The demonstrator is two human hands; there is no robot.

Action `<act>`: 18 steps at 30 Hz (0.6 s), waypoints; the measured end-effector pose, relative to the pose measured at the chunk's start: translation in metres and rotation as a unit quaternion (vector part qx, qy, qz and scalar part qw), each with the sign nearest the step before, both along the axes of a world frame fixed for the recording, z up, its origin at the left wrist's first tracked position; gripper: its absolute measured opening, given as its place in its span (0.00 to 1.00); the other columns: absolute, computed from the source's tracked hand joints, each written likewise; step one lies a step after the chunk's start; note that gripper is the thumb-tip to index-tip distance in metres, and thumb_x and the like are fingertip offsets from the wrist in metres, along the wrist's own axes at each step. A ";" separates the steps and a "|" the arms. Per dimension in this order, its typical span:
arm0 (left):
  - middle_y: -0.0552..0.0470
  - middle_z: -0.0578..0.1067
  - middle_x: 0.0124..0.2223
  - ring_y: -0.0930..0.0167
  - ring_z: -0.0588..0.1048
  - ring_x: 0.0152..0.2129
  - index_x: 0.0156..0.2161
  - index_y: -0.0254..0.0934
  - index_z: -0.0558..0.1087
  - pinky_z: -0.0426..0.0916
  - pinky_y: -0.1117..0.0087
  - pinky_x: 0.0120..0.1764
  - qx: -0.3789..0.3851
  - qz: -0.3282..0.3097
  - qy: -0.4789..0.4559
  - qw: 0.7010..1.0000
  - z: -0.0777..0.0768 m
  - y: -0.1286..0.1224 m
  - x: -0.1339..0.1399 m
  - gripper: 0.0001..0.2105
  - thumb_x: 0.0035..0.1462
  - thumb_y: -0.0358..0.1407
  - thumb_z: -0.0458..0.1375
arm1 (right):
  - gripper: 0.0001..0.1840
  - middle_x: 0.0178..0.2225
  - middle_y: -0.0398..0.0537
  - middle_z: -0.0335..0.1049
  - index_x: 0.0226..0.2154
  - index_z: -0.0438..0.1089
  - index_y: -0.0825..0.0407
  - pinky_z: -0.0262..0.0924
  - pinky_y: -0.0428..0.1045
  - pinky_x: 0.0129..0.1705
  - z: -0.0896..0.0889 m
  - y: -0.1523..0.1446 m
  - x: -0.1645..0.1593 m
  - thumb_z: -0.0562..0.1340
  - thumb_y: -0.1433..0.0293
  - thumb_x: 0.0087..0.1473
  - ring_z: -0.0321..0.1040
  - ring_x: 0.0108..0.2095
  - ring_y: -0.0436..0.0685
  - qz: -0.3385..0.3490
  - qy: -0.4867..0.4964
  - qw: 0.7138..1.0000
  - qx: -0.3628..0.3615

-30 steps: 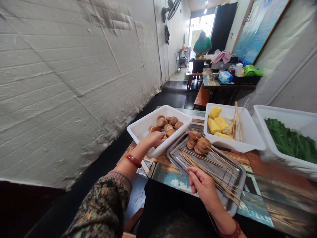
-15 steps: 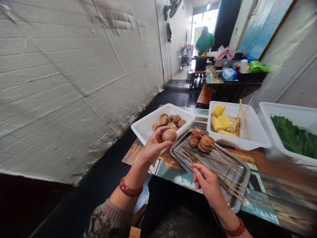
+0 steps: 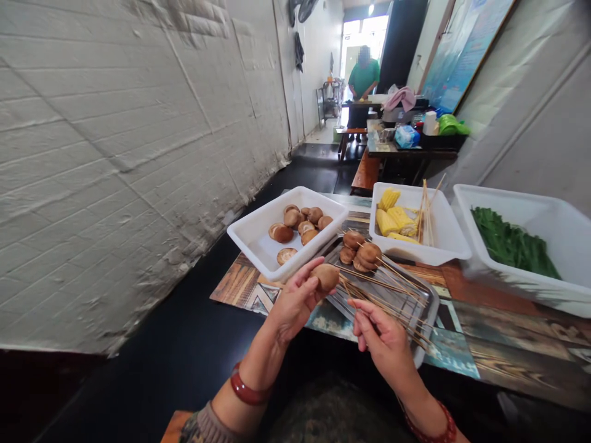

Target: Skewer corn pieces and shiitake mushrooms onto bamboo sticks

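Between the fingers of my left hand [image 3: 293,307] is a brown mushroom [image 3: 325,278], cap outward, held over the near left side of the metal tray [image 3: 433,307]. My right hand [image 3: 379,330] pinches a thin bamboo skewer [image 3: 349,296], its upper end pointing toward the mushroom but seeming apart from it. On the tray lie loose skewers [image 3: 392,311] and threaded mushrooms [image 3: 367,253]. Beyond my left hand, a white tub [image 3: 252,243] holds several loose mushrooms [image 3: 281,232].
A second white tub [image 3: 450,249] holds corn pieces [image 3: 397,220] and upright skewers [image 3: 425,215]. Right of it, another tub [image 3: 572,289] contains green leaves [image 3: 512,243]. Far back, a person in green [image 3: 364,79] stands behind a table. A white wall [image 3: 115,184] runs along the left.
My left hand has brought the mushroom down and away from the tub, closer to the skewer in my right hand. The view has shifted slightly to the right.
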State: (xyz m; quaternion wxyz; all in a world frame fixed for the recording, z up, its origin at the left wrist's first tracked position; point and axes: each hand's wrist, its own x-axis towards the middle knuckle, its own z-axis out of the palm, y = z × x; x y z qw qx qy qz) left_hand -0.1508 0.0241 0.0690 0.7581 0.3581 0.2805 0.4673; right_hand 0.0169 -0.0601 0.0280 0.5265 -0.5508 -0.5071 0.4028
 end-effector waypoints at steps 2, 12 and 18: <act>0.42 0.78 0.48 0.60 0.76 0.46 0.53 0.36 0.73 0.71 0.60 0.48 0.009 0.009 0.021 1.000 -0.005 -0.002 0.000 0.24 0.51 0.37 0.68 | 0.20 0.23 0.40 0.68 0.47 0.74 0.53 0.62 0.44 0.21 -0.001 -0.001 0.000 0.58 0.57 0.61 0.63 0.16 0.47 -0.001 -0.005 1.000 -0.002; 0.42 0.78 0.44 0.60 0.76 0.41 0.46 0.34 0.77 0.72 0.60 0.42 0.030 0.057 0.031 0.997 0.000 -0.001 -0.018 0.18 0.50 0.41 0.68 | 0.21 0.23 0.39 0.66 0.47 0.73 0.52 0.60 0.44 0.21 0.001 0.008 -0.010 0.59 0.55 0.61 0.63 0.17 0.47 0.029 0.038 0.998 -0.028; 0.42 0.79 0.46 0.65 0.77 0.39 0.45 0.35 0.75 0.70 0.69 0.37 0.018 0.060 0.020 0.998 0.001 0.000 -0.022 0.16 0.51 0.39 0.66 | 0.20 0.25 0.41 0.68 0.43 0.73 0.53 0.58 0.43 0.20 0.004 0.012 -0.019 0.58 0.54 0.61 0.64 0.17 0.46 0.042 0.047 0.997 -0.041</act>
